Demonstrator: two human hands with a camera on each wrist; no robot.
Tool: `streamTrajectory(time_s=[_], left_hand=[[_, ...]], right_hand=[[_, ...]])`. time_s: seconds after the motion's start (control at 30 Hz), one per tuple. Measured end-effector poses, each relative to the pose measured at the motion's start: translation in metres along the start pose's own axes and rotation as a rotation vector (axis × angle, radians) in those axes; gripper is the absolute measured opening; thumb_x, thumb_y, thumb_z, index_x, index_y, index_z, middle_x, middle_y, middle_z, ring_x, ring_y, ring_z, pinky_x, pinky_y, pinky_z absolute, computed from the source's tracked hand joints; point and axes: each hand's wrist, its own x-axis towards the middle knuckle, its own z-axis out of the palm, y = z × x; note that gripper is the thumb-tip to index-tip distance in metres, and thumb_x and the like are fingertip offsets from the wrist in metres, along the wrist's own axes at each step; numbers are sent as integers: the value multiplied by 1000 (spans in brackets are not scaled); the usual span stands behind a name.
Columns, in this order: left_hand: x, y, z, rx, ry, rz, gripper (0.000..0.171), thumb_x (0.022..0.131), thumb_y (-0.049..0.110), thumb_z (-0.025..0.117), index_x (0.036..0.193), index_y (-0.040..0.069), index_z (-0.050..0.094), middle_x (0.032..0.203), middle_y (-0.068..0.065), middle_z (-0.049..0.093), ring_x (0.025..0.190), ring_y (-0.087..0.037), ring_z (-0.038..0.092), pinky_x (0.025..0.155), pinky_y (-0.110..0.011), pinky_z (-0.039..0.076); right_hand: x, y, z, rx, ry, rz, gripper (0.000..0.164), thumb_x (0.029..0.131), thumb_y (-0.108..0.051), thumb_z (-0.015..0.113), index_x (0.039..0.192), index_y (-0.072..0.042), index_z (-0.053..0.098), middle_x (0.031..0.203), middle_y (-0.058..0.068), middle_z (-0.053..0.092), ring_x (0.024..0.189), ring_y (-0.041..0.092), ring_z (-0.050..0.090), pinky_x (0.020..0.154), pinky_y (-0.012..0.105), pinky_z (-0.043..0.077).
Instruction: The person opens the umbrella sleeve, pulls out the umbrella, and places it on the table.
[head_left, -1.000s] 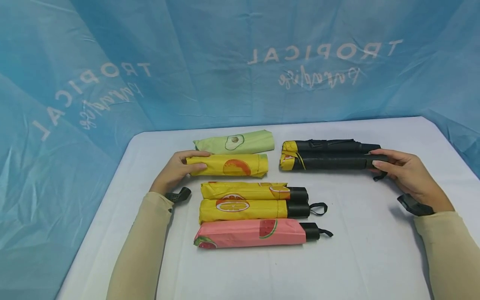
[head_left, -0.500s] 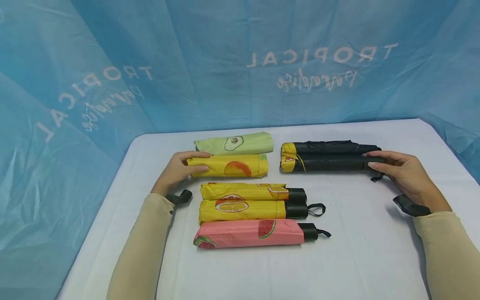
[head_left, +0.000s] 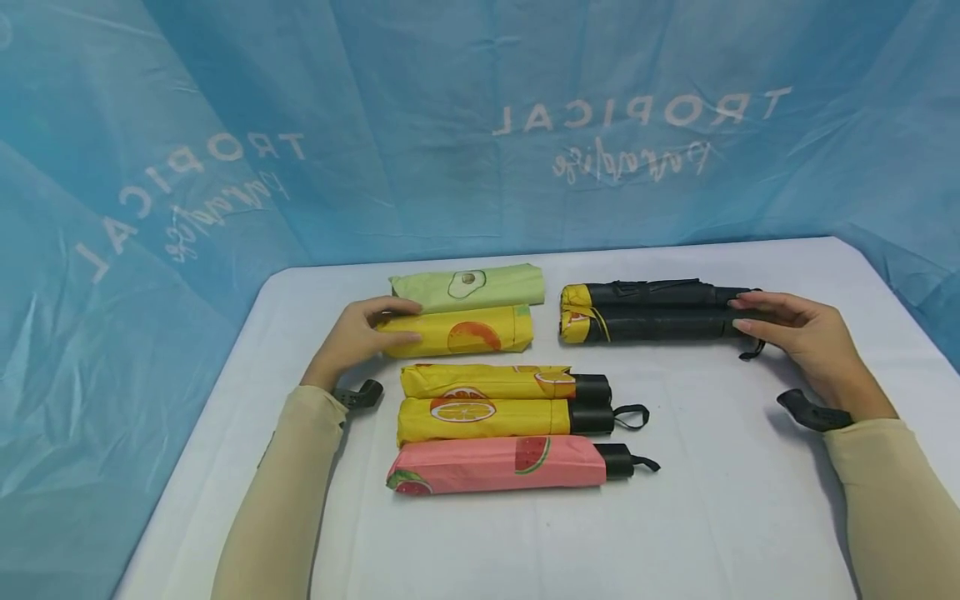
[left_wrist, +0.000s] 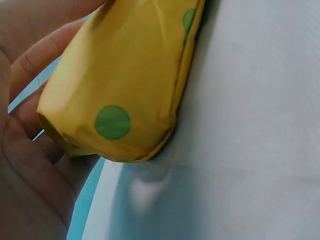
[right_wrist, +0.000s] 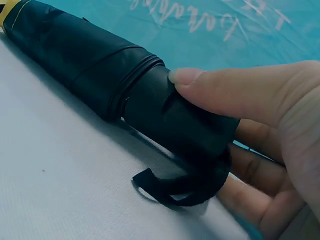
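Observation:
My left hand [head_left: 352,337] holds the left end of a yellow folding umbrella [head_left: 457,332] with an orange fruit print. In the left wrist view its rounded end with a green dot [left_wrist: 112,122] lies between thumb and fingers. A light green avocado-print umbrella [head_left: 487,286] lies right behind it. My right hand [head_left: 813,342] is at the handle end of the front black umbrella [head_left: 660,325]. In the right wrist view the thumb is on the black handle [right_wrist: 170,110], fingers curled behind, with a strap loop [right_wrist: 185,197] hanging below. A second black umbrella [head_left: 660,293] lies alongside, behind.
Nearer on the white table [head_left: 600,542] lie two yellow citrus-print umbrellas [head_left: 480,382] with black handles, side by side. In front of them is a pink watermelon-print umbrella [head_left: 495,465]. A blue printed curtain [head_left: 450,167] hangs behind and to the left.
The right hand's fingers have spread and shifted a little back toward the rear black umbrella. The yellow umbrella in the left hand has tilted slightly, its right end farther back.

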Motion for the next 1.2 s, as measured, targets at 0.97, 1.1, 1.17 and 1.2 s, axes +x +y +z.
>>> streamTrajectory(time_s=[0.97, 1.1, 1.17, 1.2], left_hand=[[-38, -14, 8, -360, -220, 143, 42, 95, 6, 73, 136, 5, 64, 139, -14, 62, 130, -30, 58, 104, -39, 50], [-40, -24, 14, -367, -248, 140, 46, 94, 6, 74, 139, 5, 62, 141, -15, 61, 131, -30, 57, 104, -37, 50], [-39, -25, 16, -352, -266, 157, 48, 94, 6, 74, 140, 6, 61, 140, -14, 61, 131, -30, 57, 105, -36, 49], [-38, -24, 17, -346, -279, 168, 49, 94, 5, 74, 141, 6, 60, 140, -15, 61, 132, -30, 56, 106, -36, 48]], right_hand=[[-26, -57, 144, -13, -541, -286, 36, 91, -11, 80, 126, -12, 72, 123, 8, 72, 109, 22, 71, 87, 31, 58], [-30, -53, 148, -46, -510, -345, 39, 89, -14, 82, 126, -16, 72, 124, 4, 71, 112, 19, 69, 90, 29, 57], [-31, -52, 151, -60, -511, -362, 39, 88, -17, 83, 126, -18, 73, 125, 1, 71, 115, 18, 68, 91, 28, 56], [-32, -52, 152, -64, -514, -365, 40, 88, -17, 83, 126, -19, 73, 125, 0, 71, 116, 17, 67, 92, 28, 56]])
